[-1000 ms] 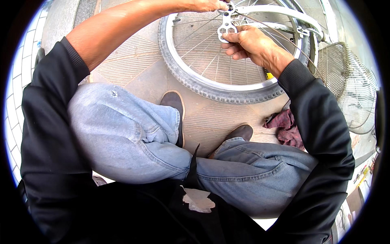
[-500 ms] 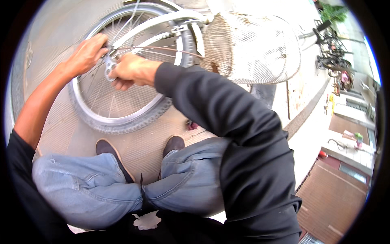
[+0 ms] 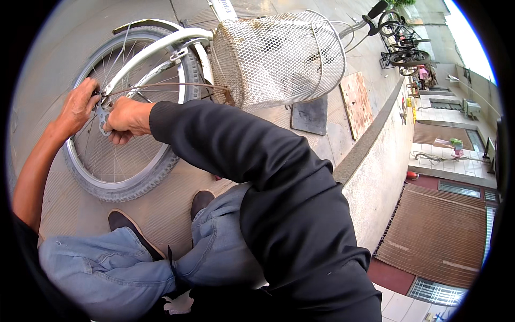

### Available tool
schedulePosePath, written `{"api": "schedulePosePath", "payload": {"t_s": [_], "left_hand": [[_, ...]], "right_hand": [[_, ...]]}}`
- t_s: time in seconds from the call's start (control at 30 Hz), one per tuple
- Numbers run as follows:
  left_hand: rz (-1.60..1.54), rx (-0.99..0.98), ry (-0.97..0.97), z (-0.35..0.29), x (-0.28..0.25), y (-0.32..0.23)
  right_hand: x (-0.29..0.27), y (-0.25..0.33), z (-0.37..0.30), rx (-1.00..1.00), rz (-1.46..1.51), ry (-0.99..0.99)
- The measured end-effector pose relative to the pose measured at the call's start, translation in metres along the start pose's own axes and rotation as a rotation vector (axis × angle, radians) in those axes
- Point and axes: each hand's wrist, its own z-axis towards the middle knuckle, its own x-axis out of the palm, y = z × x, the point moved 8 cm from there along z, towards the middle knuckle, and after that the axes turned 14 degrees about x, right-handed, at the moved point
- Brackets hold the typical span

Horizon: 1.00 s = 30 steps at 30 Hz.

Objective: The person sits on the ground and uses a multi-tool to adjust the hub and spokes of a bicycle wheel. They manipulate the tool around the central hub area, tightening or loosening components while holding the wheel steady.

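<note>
A bicycle's front wheel (image 3: 110, 192) with a knobby grey tyre faces me, its hub at the end of a white fork (image 3: 155, 51). My right hand (image 3: 127, 118) is closed around a flat silver wrench (image 3: 102, 121) with holes along it, its upper end at the hub. Beside the hub, the fingers of my left hand (image 3: 78, 104) are bent and pressed together around a small dark piece that I cannot make out. From the hub a rusty rod (image 3: 177, 83) runs to the wire basket (image 3: 279, 59).
A dark flat slab (image 3: 310, 115) and a stained board (image 3: 356, 104) lie on the ground right of the basket. Both my shoes (image 3: 134, 232) are below the wheel. Several bicycles (image 3: 407, 53) stand far right, near a building with a brown shutter (image 3: 437, 236).
My view has shifted, so the wheel, basket and hands sit further left and somewhat lower. Both hands stay at the hub, and the wrench remains in my right hand.
</note>
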Motion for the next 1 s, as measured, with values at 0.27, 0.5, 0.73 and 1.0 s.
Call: {"api": "schedulePosePath", "payload": {"t_s": [0.27,0.5,0.73,1.0], "left_hand": [[-0.01,-0.013,-0.025,-0.009,-0.006,-0.002],[-0.022,-0.036,0.036,-0.014,-0.013,-0.001],[0.036,-0.106,0.055,-0.009,-0.012,-0.008],[0.2,0.021,-0.012,-0.01,-0.008,-0.016]], "right_hand": [[-0.002,0.008,-0.002,-0.042,-0.099,0.018],[-0.002,0.019,-0.014,-0.045,-0.096,0.017],[-0.017,0.025,-0.023,-0.055,-0.167,-0.062],[-0.027,0.031,-0.031,-0.068,-0.101,-0.163]]}}
